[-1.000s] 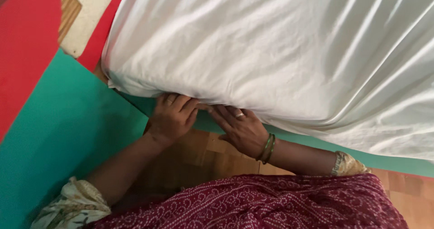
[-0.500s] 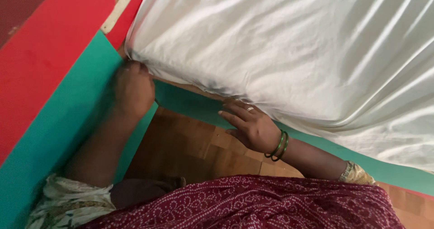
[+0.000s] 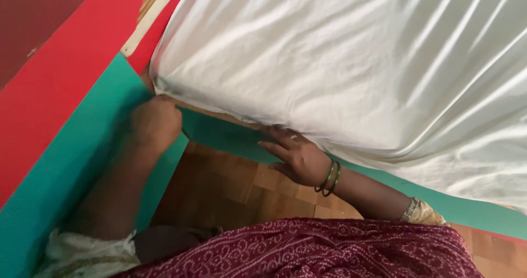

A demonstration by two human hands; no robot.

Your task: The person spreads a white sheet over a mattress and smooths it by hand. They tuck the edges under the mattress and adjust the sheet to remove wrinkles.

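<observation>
— Where is the white bedsheet point(image 3: 351, 64)?

— It covers the mattress across the whole upper right of the view, creased in long folds running toward the far right. Its lower edge runs slanting from the near-left corner of the bed down to the right, and the corner itself is rounded and pulled fairly smooth.

— And the left hand point(image 3: 156, 121)?

— Curled into a loose fist right at that corner, knuckles up, touching the sheet's hem where it meets the green mat point(image 3: 71, 168). It is blurred, so I cannot tell whether the fingers pinch any cloth.

— The right hand point(image 3: 293, 154)?

— Further along the same lower edge. Its fingers are spread and flat, the tips slipped under the overhanging sheet, palm down over the green strip. Green bangles point(image 3: 328, 178) sit on the wrist.

— What room is there about the edge?

— Between the two hands the hem hangs free over a narrow band of green mat. Below it lies a wedge of bare wooden floor point(image 3: 236, 184), open between the forearms. To the left of the corner the green mat is wide, bordered by a red mat point(image 3: 60, 74) beyond. The person's maroon patterned garment point(image 3: 329, 250) fills the bottom edge, close beneath the right forearm.
</observation>
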